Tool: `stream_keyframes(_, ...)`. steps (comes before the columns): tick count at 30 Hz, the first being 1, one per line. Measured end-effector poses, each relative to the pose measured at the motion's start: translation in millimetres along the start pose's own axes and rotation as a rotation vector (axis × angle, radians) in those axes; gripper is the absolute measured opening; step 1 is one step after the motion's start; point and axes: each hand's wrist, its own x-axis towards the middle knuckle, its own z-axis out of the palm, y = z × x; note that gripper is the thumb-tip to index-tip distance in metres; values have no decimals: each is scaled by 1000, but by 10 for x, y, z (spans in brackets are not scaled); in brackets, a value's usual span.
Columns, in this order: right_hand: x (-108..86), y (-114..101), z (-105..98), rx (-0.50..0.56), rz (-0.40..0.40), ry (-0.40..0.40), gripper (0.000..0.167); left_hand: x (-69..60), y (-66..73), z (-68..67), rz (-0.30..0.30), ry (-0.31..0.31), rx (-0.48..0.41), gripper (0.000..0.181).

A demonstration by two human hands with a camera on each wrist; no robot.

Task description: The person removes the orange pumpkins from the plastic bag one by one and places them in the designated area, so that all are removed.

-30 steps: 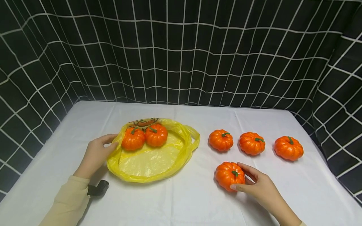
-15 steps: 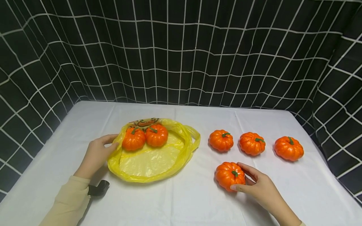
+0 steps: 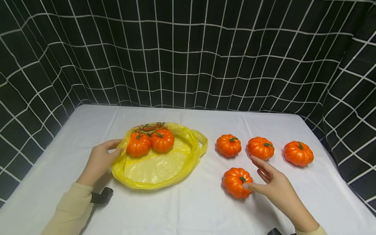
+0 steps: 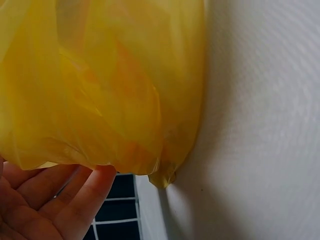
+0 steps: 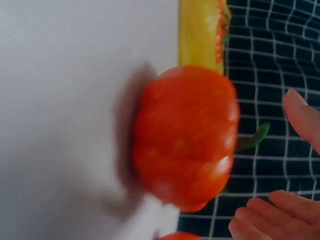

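A yellow plastic bag [image 3: 155, 168] lies with its mouth spread, two orange pumpkins [image 3: 138, 144] [image 3: 162, 140] inside. My left hand [image 3: 100, 160] holds the bag's left rim between thumb and fingers; in the left wrist view the fingers [image 4: 75, 195] touch the bag [image 4: 100, 90], the thumb mostly out of sight. My right hand [image 3: 276, 186] is spread just right of the nearest loose pumpkin [image 3: 237, 183]. The right wrist view shows a gap between that pumpkin [image 5: 185, 137] and the thumb and fingers [image 5: 280, 215].
Three more pumpkins stand in a row behind my right hand: one on the left [image 3: 228, 145], one in the middle [image 3: 260, 148], one on the right [image 3: 298, 153]. A white cloth [image 3: 191, 209] covers the table. Black netted-pattern fabric [image 3: 188, 58] rises behind and at both sides.
My right hand has let go of the near pumpkin and its fingers have spread, moving slightly right and away. The pumpkin stays on the cloth. My left hand keeps its place at the bag.
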Motion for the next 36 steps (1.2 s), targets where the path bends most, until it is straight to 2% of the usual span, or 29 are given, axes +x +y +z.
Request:
stream_keyframes(4, 32, -155, 32, 27, -36, 9, 91, 2, -6, -7, 7, 6, -3, 46)
stream_keyframes(8, 94, -359, 163, 33, -83, 5, 90, 5, -14, -15, 14, 11, -3, 46)
stream_keyframes(14, 230, -638, 458, 62, -234, 4, 83, 13, -22, -15, 2, 12, -7, 45)
stream_keyframes(17, 282, -738, 595, 79, -282, -17, 83, 16, -21, -11, 4, 13, -9, 45)
stream_keyframes(23, 401, -888, 816, 129, -267, -73, 82, 18, -20, -13, 15, 21, -6, 44)
stream_keyframes(29, 575, -983, 1013, 122, -243, -82, 80, 22, -23, -4, 36, 27, -4, 44)
stream_keyframes(36, 772, -1081, 1201, 164, -213, -108, 83, 15, -23, 2, 27, 23, -15, 44)
